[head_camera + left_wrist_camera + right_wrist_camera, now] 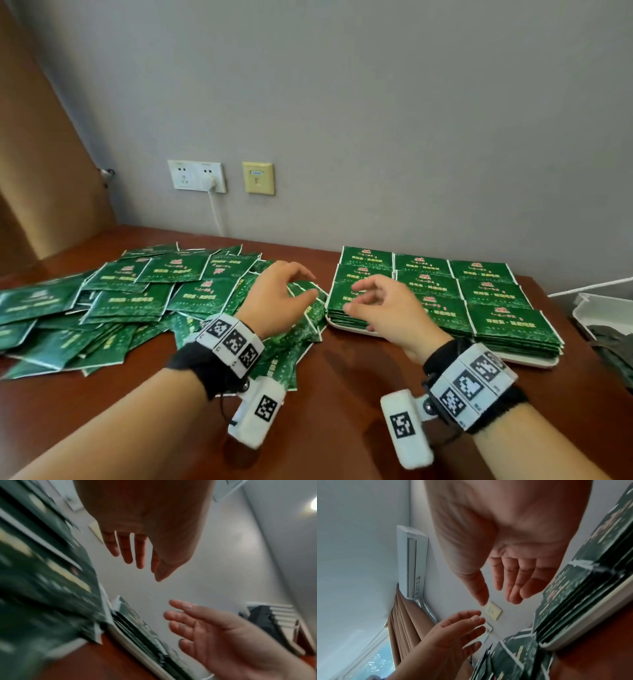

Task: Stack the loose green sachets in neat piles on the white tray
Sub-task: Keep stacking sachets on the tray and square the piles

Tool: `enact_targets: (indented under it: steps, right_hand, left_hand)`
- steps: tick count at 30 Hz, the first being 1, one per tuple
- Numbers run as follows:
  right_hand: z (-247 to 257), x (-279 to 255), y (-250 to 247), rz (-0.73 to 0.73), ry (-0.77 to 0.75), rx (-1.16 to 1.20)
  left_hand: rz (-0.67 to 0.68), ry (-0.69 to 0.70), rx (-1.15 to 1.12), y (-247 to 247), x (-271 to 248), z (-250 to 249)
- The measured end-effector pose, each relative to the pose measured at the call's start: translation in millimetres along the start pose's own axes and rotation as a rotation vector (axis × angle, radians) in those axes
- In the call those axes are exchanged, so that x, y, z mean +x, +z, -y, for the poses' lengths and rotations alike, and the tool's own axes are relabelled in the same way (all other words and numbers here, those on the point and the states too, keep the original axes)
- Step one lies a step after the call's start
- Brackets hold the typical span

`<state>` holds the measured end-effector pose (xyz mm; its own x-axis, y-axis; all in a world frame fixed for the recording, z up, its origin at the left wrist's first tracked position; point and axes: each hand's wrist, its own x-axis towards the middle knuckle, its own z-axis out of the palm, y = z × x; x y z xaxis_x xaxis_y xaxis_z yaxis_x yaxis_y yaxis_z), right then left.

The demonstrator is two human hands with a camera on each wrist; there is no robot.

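Observation:
A heap of loose green sachets [137,294] covers the left of the table. On the right, a white tray [534,362] carries stacked sachets [486,294] in neat rows. My left hand [310,284] hovers over the heap's right edge with relaxed fingers and holds nothing. My right hand [352,297] hovers over the tray's front left stack, also relaxed and empty. The two hands face each other a short way apart. The left wrist view shows my left hand [145,568] with straight fingers. In the right wrist view my right hand [498,596] has its palm bare beside the tray rim [583,622].
The brown wooden table [342,404] meets a grey wall at the back. The wall has a double socket [197,176] with a white plug and cable, and a beige plate [258,178]. A white container [603,311] holding something dark sits at the far right edge.

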<state>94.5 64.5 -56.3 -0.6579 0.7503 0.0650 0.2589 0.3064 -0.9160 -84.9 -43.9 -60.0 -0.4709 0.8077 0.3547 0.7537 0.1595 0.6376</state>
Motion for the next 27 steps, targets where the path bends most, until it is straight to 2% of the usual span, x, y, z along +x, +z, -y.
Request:
enact_targets:
  steps: [3, 5, 7, 10, 12, 18, 24, 27]
  right_hand:
    - [13, 9, 29, 0.069, 0.052, 0.041]
    - [19, 20, 52, 0.088, 0.092, 0.028]
    - [26, 32, 76, 0.095, 0.099, -0.062]
    - [37, 38, 103, 0.118, 0.115, -0.256]
    - [42, 39, 114, 0.115, 0.125, -0.348]
    - [33, 36, 127, 0.105, 0.223, -0.306]
    - [26, 15, 118, 0.117, 0.166, -0.431]
    - [26, -1, 107, 0.169, 0.131, -0.513]
  left_hand:
    - [0.014, -0.087, 0.257, -34, 4, 33]
    - [0.076, -0.196, 0.47, -54, 4, 50]
    - [0.14, -0.292, 0.583, -68, 2, 67]
    - [0.24, -0.363, 0.539, -75, -9, 87]
    - [0.268, -0.353, 0.528, -74, -18, 92]
    - [0.284, -0.289, 0.534, -75, -44, 87]
    - [0.444, -0.233, 0.438, -82, -69, 72]
    - [0.502, -0.211, 0.451, -81, -83, 58]
